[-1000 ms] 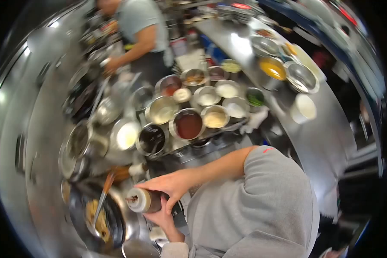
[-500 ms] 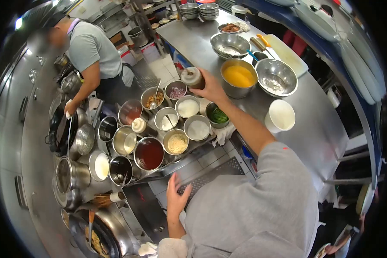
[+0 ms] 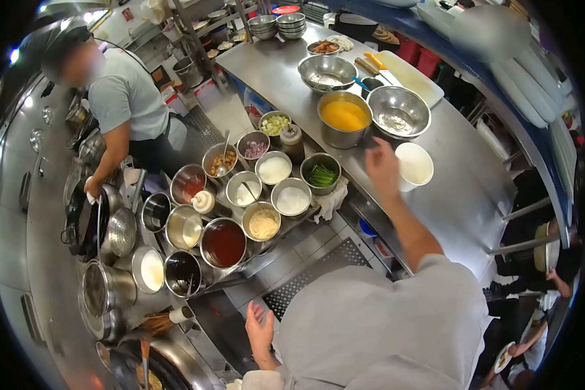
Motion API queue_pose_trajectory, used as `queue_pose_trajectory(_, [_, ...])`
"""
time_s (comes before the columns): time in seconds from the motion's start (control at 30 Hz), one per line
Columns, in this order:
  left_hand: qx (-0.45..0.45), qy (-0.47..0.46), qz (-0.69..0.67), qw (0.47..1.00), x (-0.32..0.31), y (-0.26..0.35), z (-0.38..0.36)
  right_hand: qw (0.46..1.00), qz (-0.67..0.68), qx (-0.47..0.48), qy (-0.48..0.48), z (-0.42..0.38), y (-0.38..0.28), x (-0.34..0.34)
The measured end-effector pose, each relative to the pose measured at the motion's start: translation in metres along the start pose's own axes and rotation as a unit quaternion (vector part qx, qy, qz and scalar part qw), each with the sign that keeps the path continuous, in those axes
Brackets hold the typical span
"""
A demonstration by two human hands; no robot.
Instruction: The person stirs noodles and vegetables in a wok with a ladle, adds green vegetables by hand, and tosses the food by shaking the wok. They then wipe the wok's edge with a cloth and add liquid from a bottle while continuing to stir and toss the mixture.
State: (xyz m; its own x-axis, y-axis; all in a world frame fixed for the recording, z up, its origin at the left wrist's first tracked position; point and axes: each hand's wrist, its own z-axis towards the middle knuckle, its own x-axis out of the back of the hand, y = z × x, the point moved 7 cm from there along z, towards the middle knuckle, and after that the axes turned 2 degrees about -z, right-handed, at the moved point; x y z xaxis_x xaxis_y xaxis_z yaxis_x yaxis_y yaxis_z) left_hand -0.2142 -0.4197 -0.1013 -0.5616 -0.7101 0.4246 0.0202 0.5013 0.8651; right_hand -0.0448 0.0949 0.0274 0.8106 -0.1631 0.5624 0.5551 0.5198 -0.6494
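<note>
My right hand [image 3: 383,170] hovers over the steel counter [image 3: 461,195], fingers apart and holding nothing. It is beside a white cup [image 3: 415,164] and just below a pot of orange sauce [image 3: 344,117]. A brown squeeze bottle [image 3: 292,141] stands upright among the round steel condiment tins [image 3: 274,170], left of my hand and apart from it. My left hand [image 3: 260,330] is low near my body, open and empty, above the dark floor grating [image 3: 305,279].
A person in a grey shirt [image 3: 125,97] works at the stove on the left, holding a wok [image 3: 84,221]. Steel mixing bowls [image 3: 398,110], a cutting board [image 3: 409,77] and stacked bowls [image 3: 278,25] sit on the counter. Another wok [image 3: 153,367] lies at the bottom left.
My right hand set the squeeze bottle down among the tins, let go and moved right toward the white cup. My left hand stayed low and open.
</note>
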Motion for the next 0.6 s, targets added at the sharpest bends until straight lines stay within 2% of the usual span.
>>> queue_pose_trajectory(0.03, [-0.008,-0.007,0.011,1.000,0.007,-0.003,0.002,0.995,-0.075,-0.059,-0.042,-0.008,0.022,0.023])
queue_pose_trajectory(0.1, [-0.014,-0.020,0.034,0.999,0.024,-0.011,0.005,0.953,-0.295,-0.039,-0.058,-0.026,0.047,0.060])
queue_pose_trajectory(0.2, [-0.018,-0.033,0.065,0.997,0.053,-0.024,0.012,0.922,-0.345,0.005,-0.175,-0.053,0.098,0.067])
queue_pose_trajectory(0.37, [-0.060,-0.030,0.067,0.996,0.099,-0.017,0.013,0.926,-0.338,-0.033,-0.166,-0.068,0.107,0.084])
queue_pose_trajectory(0.43, [-0.046,0.005,0.033,0.998,0.118,-0.014,-0.003,0.920,-0.348,-0.029,-0.178,-0.068,0.102,0.086])
queue_pose_trajectory(0.47, [-0.049,0.025,0.013,0.998,0.126,-0.020,-0.014,0.924,-0.333,-0.045,-0.183,-0.069,0.068,0.089])
queue_pose_trajectory(0.5, [-0.040,0.052,-0.007,0.998,0.134,-0.029,-0.029,0.930,-0.331,0.017,-0.158,-0.074,0.055,0.081])
queue_pose_trajectory(0.53, [-0.031,0.092,-0.032,0.995,0.140,-0.043,-0.045,0.936,-0.300,-0.019,-0.182,-0.079,0.018,0.070])
queue_pose_trajectory(0.57, [-0.022,0.133,-0.055,0.989,0.145,-0.061,-0.063,0.966,-0.186,0.135,-0.121,-0.088,0.004,0.047])
queue_pose_trajectory(0.6, [0.002,0.188,-0.059,0.980,0.150,-0.078,-0.082,0.969,-0.128,0.119,-0.172,-0.104,-0.034,0.015])
